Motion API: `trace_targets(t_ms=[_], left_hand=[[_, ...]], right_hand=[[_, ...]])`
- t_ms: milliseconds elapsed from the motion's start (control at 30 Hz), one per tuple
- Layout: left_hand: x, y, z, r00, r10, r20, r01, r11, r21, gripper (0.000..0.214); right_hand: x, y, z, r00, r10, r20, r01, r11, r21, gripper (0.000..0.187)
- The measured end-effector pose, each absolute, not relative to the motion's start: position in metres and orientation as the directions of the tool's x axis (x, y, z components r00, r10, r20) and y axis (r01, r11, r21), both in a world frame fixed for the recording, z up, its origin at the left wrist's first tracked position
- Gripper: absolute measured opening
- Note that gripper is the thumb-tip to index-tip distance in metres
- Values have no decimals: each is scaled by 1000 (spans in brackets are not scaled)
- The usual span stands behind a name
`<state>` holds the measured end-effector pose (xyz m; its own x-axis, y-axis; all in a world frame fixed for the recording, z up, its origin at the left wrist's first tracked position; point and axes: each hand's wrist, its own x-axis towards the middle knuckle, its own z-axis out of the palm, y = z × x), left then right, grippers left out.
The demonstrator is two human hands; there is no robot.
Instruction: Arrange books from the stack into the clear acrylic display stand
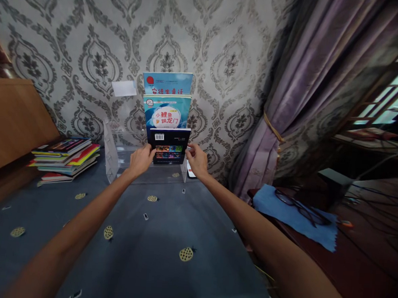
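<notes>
A dark book (170, 140) with a barcode and small coloured pictures stands upright in the right part of a clear stepped rack (139, 174). My left hand (141, 160) pinches its left edge, and my right hand (197, 160) grips the right edge. Behind it rises a blue book (166, 110) with a white oval and red lettering. Farther back, on a higher tier, a lighter blue book (168, 81) shows only its upper part. The left part of the rack holds no books.
Left of the rack lies a stack of books (65, 158) beside a wooden panel (13, 122). A patterned dark cloth (126, 253) covers the table. Glasses (300, 206) rest on a blue cloth (266, 201) at right. Purple curtain (299, 83) hangs behind; a phone (191, 170) stands near the rack.
</notes>
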<state>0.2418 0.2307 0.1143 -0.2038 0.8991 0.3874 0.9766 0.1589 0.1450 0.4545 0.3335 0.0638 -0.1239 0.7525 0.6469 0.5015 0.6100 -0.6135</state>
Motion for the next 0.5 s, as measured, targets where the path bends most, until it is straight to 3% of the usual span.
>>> trace_targets(t_ms=[333, 500], left_hand=[[241, 225, 114, -181, 902, 391, 977, 118, 180, 34], [240, 231, 116, -200, 900, 388, 969, 124, 213, 36]], right_hand=[[457, 326, 62, -139, 739, 659, 460, 637, -618, 24], [449, 328, 71, -134, 782, 609, 331, 615, -716, 24]])
